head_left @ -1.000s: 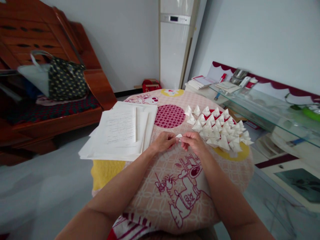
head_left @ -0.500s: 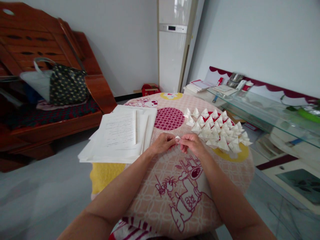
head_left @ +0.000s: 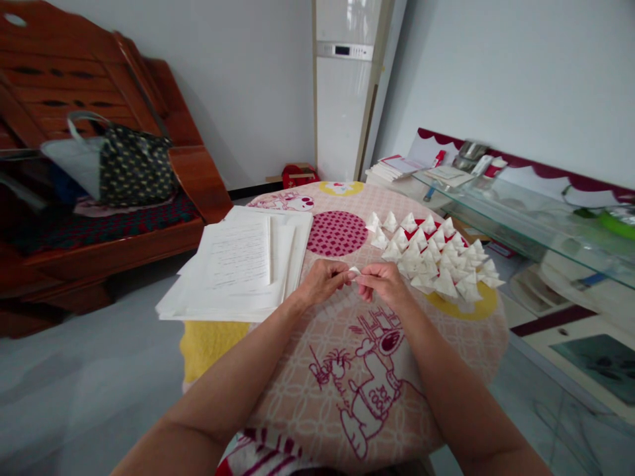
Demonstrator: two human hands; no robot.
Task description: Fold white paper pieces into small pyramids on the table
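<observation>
A small folded piece of white paper [head_left: 354, 270] is pinched between my two hands, over the middle of the cloth-covered table [head_left: 307, 377]. My left hand [head_left: 325, 280] grips its left side with thumb and fingers. On the other side my right hand [head_left: 382, 280] holds it, fingers curled; most of the piece is hidden by the fingertips. Just right of my hands stand several folded white paper pyramids [head_left: 439, 258] in close rows. To the left lies a stack of white paper sheets [head_left: 238, 264], the upper ones bearing writing.
A wooden bench [head_left: 193, 172] with a dotted bag [head_left: 133, 165] stands at the left. On the right, a glass-topped cabinet [head_left: 536, 225] carries papers, a metal container and a cup. A tall white cabinet-like unit [head_left: 342, 106] stands behind the table.
Both hands stay in nearly the same place, still pinching the small paper. Slightly more of its white tip shows between the fingers. The camera view has shifted a little.
</observation>
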